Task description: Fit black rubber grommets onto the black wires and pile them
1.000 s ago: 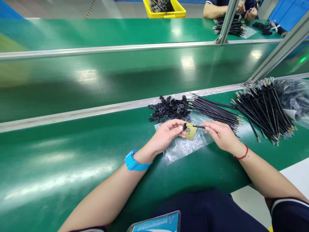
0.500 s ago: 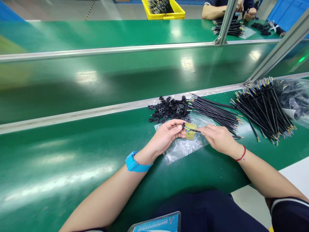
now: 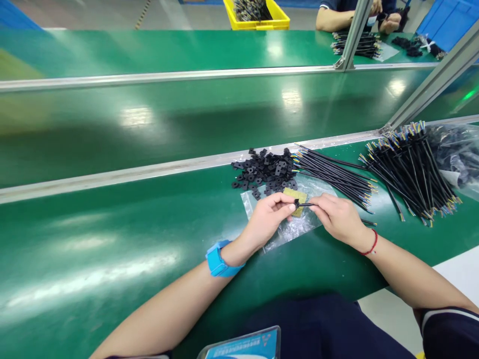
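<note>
Between the thumb and fingers of my left hand (image 3: pixel 272 215) is a small black plastic piece (image 3: pixel 297 203), like those in the loose pile. My right hand (image 3: pixel 336 215) pinches a short black cable (image 3: pixel 307 204) close to its left end, and that end meets the black piece. Whether the coloured wire tips have gone into the piece I cannot see. Just behind the fingertips a yellowish square pad (image 3: pixel 298 195) lies on a clear plastic bag (image 3: pixel 286 234). The pile of small black pieces (image 3: pixel 266 169) is beyond my left hand.
Cut cables (image 3: pixel 337 177) lie behind my right hand, with a larger cable heap (image 3: pixel 409 174) and a clear bag (image 3: pixel 458 154) farther right. A metal rail (image 3: pixel 179 169) and slanted post (image 3: pixel 430 75) border the bench. Across it, a co-worker's hands (image 3: pixel 389 22) work near a yellow bin (image 3: pixel 258 24).
My left hand has moved right and slightly down, bringing the black piece along the cable. The coloured wires seen before are now covered. My right hand has barely moved.
</note>
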Motion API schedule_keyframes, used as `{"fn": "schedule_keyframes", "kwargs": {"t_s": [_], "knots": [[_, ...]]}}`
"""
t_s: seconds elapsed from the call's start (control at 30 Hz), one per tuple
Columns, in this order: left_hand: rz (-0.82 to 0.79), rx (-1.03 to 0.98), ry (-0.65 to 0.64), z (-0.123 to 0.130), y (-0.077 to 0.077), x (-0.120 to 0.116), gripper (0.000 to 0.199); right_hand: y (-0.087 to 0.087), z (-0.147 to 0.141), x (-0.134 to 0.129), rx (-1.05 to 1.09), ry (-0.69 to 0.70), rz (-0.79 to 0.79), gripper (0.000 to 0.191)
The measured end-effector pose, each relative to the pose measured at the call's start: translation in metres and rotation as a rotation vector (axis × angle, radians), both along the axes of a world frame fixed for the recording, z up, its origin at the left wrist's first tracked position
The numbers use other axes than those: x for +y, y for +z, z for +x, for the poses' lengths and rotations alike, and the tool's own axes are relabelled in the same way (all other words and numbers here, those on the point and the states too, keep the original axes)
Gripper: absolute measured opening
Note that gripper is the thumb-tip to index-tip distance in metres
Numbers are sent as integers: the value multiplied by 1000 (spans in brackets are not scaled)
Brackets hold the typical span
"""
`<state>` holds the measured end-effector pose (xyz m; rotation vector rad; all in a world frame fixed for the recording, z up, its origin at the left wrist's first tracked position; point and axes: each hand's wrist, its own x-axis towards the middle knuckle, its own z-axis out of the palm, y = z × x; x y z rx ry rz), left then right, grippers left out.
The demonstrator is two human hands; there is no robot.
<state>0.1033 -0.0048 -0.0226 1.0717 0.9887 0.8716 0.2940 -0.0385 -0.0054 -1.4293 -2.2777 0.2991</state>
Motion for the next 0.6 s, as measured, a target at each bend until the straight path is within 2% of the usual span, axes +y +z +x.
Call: {"fn": "schedule_keyframes", "kwargs": {"t_s": [0.07, 0.2, 0.3, 0.4, 0.47, 0.53, 0.6], "knots": [[28, 15, -32, 0, -1, -2, 19, 5, 0, 0, 37, 32, -89, 26], [154, 55, -130, 0, -5, -4, 16, 12, 3, 2, 160, 88, -369, 28], [356, 139, -191, -1, -7, -6, 10, 11, 3, 4, 244, 92, -489, 30], [599, 287, -241, -1, -5, -8, 11, 7, 2, 6, 288, 101, -582, 34], [695, 340, -281, 0, -2, -9, 13, 5, 0, 6, 324, 108, -650, 39], [685, 339, -296, 0, 0, -10, 15, 4, -2, 6, 356, 108, -654, 41], [575, 275, -231, 1, 0, -10, 19, 5, -4, 5, 345, 85, -535, 38]]}}
